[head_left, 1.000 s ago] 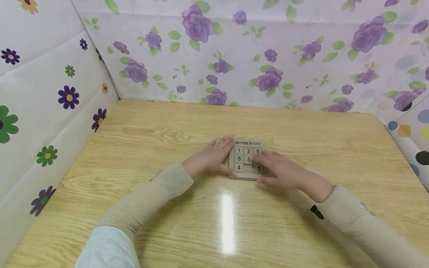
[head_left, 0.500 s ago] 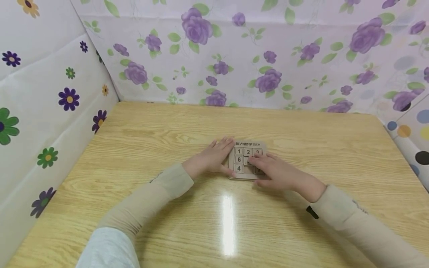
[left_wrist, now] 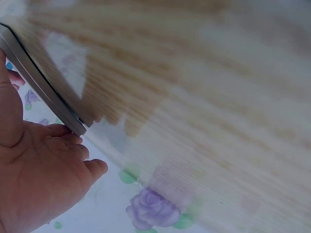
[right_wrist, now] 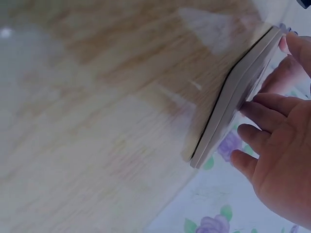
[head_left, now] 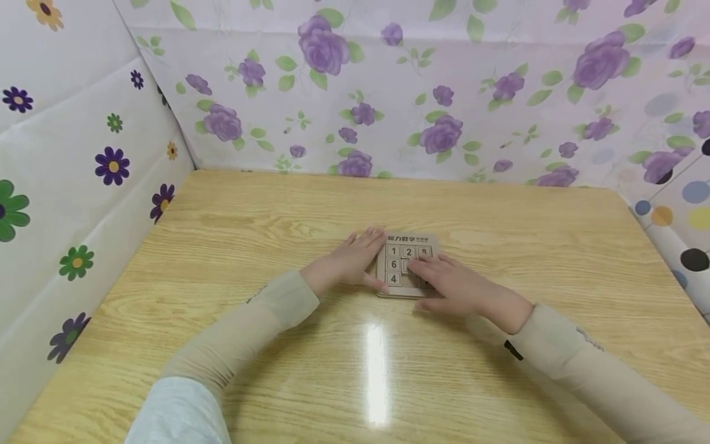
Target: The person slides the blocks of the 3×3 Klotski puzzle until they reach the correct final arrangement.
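Note:
A number slide puzzle (head_left: 402, 292) lies flat on the table, its tiles set in a pale square board. My left hand (head_left: 350, 261) holds the board's left side, fingers along the upper left corner and thumb at the lower left one. My right hand (head_left: 463, 285) reaches over from the right, its index fingertip on the middle tile, which it mostly covers. Below that tile a gap shows in the bottom row. Tiles 1, 2, 6 and 4 are readable; the right column is partly hidden. In the right wrist view, fingertips (right_wrist: 255, 114) touch the board's face.
The wood-grain table (head_left: 277, 216) is glossy, with a bright light reflection (head_left: 377, 376) in front of the puzzle. Behind it hangs a purple-flowered sheet (head_left: 366, 74). A daisy-patterned sheet (head_left: 72, 185) borders the left side, and a dotted one (head_left: 677, 203) the right.
My right hand has shifted left over the board, its index finger now covering the middle tile that showed a 5 before. The left hand stays at the board's left side.

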### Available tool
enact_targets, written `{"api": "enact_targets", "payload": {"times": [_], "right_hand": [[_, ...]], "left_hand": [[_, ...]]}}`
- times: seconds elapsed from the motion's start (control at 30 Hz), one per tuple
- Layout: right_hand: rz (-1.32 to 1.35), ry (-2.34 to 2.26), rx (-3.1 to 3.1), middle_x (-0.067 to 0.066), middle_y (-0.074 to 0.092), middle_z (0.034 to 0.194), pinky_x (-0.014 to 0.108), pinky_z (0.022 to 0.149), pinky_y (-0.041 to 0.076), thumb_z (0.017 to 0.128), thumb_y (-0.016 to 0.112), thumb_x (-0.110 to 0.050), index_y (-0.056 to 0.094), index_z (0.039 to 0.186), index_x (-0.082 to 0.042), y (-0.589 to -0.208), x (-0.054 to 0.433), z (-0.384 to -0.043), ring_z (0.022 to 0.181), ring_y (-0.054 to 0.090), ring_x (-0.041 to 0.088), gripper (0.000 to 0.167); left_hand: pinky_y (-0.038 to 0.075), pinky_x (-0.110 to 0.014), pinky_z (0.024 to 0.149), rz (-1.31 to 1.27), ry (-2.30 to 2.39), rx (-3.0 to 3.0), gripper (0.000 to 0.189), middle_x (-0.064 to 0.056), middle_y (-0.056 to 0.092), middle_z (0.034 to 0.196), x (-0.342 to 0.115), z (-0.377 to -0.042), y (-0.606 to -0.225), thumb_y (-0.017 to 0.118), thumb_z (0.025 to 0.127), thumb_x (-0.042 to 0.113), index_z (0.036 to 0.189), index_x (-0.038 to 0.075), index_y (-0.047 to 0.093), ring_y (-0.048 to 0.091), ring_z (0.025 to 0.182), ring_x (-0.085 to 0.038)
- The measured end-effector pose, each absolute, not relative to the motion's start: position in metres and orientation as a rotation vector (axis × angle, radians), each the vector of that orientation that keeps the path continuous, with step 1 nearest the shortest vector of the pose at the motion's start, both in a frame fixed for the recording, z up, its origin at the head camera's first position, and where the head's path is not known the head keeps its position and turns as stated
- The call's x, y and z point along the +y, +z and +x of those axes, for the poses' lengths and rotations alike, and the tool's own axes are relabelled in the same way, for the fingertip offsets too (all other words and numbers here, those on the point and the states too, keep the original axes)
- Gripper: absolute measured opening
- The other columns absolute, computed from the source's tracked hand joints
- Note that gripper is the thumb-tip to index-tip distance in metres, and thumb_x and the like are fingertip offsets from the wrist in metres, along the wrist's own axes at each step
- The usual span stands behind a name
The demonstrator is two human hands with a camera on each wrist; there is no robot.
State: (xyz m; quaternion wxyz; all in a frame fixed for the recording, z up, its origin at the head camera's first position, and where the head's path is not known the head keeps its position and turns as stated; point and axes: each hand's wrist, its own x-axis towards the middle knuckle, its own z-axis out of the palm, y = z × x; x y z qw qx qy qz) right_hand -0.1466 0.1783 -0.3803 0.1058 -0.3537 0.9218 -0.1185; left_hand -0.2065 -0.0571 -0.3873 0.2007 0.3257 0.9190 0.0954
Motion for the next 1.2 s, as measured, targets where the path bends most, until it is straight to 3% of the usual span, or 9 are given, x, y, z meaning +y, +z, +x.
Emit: {"api": "enact_targets", "payload": {"times": [0.5, 1.2], "right_hand": [[-1.026, -0.384, 2.711, 0.02, 0.044, 0.144, 0.059, 0.113, 0.022, 0.089, 0.064, -0.031, 0.042, 0.14, 0.002, -0.373, 0.204, -0.128, 0.137, 0.034, 0.041, 0.065], [-1.099, -0.363, 2.719, 0.018, 0.049, 0.141, 0.059, 0.112, 0.026, 0.089, 0.065, -0.031, 0.045, 0.138, 0.002, -0.37, 0.199, -0.125, 0.134, 0.038, 0.041, 0.062]], "left_hand": [[-0.001, -0.045, 0.12, 0.916, 0.265, 2.571, 0.115, -0.011, -0.002, 0.16, -0.059, -0.205, -0.385, 0.066, 0.076, 0.062, 0.153, 0.004, 0.003, -0.005, 0.147, -0.025], [-0.001, -0.044, 0.12, 0.919, 0.271, 2.569, 0.115, -0.009, -0.003, 0.16, -0.059, -0.207, -0.39, 0.066, 0.076, 0.063, 0.153, 0.005, 0.003, -0.006, 0.147, -0.024]]}}
